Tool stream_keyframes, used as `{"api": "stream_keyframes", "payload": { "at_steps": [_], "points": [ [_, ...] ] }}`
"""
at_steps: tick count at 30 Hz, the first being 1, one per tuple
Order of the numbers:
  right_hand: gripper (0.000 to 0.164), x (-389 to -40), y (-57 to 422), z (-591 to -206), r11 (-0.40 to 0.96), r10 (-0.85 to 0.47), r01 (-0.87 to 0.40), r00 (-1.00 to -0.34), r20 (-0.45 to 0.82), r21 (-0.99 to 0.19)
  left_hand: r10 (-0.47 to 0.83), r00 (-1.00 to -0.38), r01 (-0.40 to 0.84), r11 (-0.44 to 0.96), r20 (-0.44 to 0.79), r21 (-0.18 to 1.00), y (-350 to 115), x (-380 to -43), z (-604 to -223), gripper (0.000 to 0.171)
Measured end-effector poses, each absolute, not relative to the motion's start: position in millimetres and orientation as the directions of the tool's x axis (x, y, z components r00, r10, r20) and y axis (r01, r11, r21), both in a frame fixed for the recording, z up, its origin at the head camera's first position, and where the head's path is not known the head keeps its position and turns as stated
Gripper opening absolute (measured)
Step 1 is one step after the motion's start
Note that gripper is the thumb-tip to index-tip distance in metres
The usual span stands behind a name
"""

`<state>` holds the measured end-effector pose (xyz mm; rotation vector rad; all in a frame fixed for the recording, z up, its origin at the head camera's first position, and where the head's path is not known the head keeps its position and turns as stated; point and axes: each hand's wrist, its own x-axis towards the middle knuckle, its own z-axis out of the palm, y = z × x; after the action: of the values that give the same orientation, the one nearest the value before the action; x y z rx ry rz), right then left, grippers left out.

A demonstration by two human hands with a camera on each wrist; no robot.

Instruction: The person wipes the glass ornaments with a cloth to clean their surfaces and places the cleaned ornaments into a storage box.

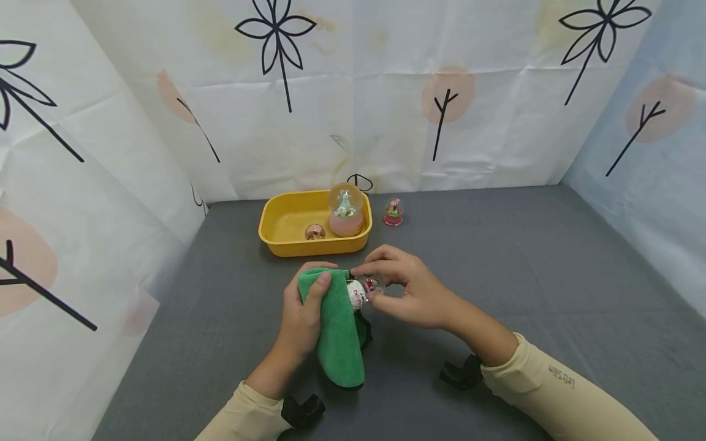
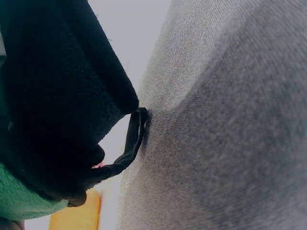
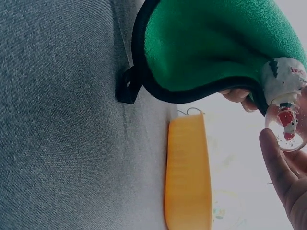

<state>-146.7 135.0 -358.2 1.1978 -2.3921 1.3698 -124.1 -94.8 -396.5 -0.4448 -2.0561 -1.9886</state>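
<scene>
My left hand (image 1: 298,321) grips a green towel (image 1: 337,349) with dark edging, the thumb lying over its near face. A small snow globe (image 1: 356,294) with a white base and a red figure inside lies sideways against the towel. The fingers and thumb of my right hand (image 1: 416,288) pinch its clear dome. From the right wrist, the globe's base (image 3: 284,76) is seen touching the green cloth (image 3: 206,45), whose dark hanging loop (image 3: 128,86) dangles at one edge. In the left wrist view the dark underside of the towel (image 2: 57,86) hides the left hand's grip.
Behind the hands stands a yellow tray (image 1: 289,250) holding a large snow globe (image 1: 346,222) with a pink base and a small brownish globe (image 1: 315,232). To its right is a small globe (image 1: 393,217) on a red base. Grey cloth (image 1: 524,263) covers the table; patterned sheets (image 1: 375,135) surround it.
</scene>
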Motion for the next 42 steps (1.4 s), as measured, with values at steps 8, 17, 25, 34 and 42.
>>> {"api": "stream_keyframes", "payload": {
  "at_steps": [8,17,25,34,42],
  "points": [
    [0.036,-146.6,132.6,-359.7,0.230,-0.537,-0.680,-0.685,0.493,-0.696,0.069,-0.929,0.366,0.008,0.364,0.931,-95.0,-123.2,-397.1,0.029],
    [0.039,-145.1,130.2,-360.1,0.221,-0.530,-0.689,-0.679,0.508,-0.690,0.126,-0.928,0.361,0.077,0.350,0.929,-92.0,-123.6,-396.6,0.029],
    [0.046,-144.6,132.0,-358.9,0.184,-0.556,-0.741,-0.621,0.553,-0.646,0.039,-0.940,0.342,0.101,0.339,0.934,-94.3,-127.7,-394.6,0.028],
    [0.045,-144.8,130.4,-359.5,0.161,-0.571,-0.736,-0.613,0.546,-0.658,0.091,-0.952,0.298,0.059,0.293,0.953,-97.9,-127.5,-393.4,0.042],
    [0.043,-145.4,130.1,-361.6,0.183,-0.563,-0.724,-0.632,0.532,-0.665,0.152,-0.934,0.332,0.035,0.323,0.943,-98.7,-126.6,-397.3,0.046]
  ]
}}
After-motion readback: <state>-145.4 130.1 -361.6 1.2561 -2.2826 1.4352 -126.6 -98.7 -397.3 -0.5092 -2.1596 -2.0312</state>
